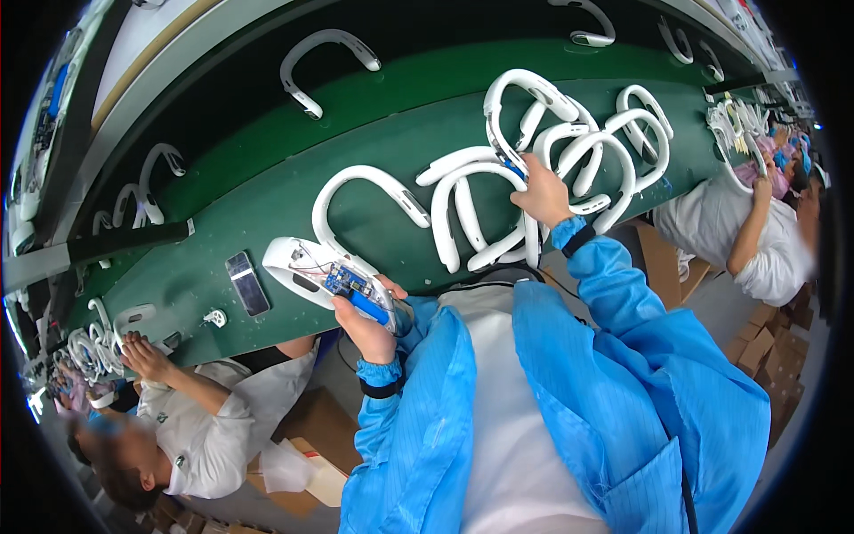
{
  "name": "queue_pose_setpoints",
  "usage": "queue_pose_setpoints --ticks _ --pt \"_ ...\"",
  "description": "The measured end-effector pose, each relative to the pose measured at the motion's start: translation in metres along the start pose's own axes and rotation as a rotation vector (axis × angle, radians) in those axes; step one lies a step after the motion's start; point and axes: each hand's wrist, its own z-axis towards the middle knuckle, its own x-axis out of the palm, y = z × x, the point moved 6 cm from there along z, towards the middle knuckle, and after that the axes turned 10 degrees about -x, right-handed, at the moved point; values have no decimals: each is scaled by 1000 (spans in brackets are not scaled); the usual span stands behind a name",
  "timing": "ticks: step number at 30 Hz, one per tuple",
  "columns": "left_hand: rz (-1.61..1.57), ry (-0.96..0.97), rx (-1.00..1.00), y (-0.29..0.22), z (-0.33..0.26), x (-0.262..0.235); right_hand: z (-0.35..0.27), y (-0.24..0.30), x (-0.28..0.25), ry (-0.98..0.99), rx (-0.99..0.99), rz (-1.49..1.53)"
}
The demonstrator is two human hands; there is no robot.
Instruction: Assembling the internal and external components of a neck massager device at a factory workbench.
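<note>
My left hand [366, 327] is closed round the near end of a white U-shaped neckband [331, 198]. Its casing lies open there, baring a blue circuit board [342, 280] with thin wires and a blue cylindrical battery [370, 307]. Over the pile to the right, my right hand [544, 193] grips another white neckband [495, 105] by its lower end, where a bit of blue shows near my fingertips. Its curve stands up away from me. Beneath and around that hand, several white neckbands [442, 222] lie overlapping on the green table [240, 200].
A phone [247, 284] and a small white part [214, 318] lie left on the table. More neckbands [325, 37] rest along the far side. Co-workers sit at left [218, 436] and right [712, 222], handling similar parts. Cardboard boxes [320, 423] stand below the table.
</note>
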Motion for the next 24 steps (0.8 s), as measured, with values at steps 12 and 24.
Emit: queue_pose_setpoints --ticks 12,24 --pt "-112 35 -5 8 1 -5 -29 -16 23 -31 -167 -245" --pt "-176 11 -7 -17 14 12 -13 12 0 142 -240 -248"
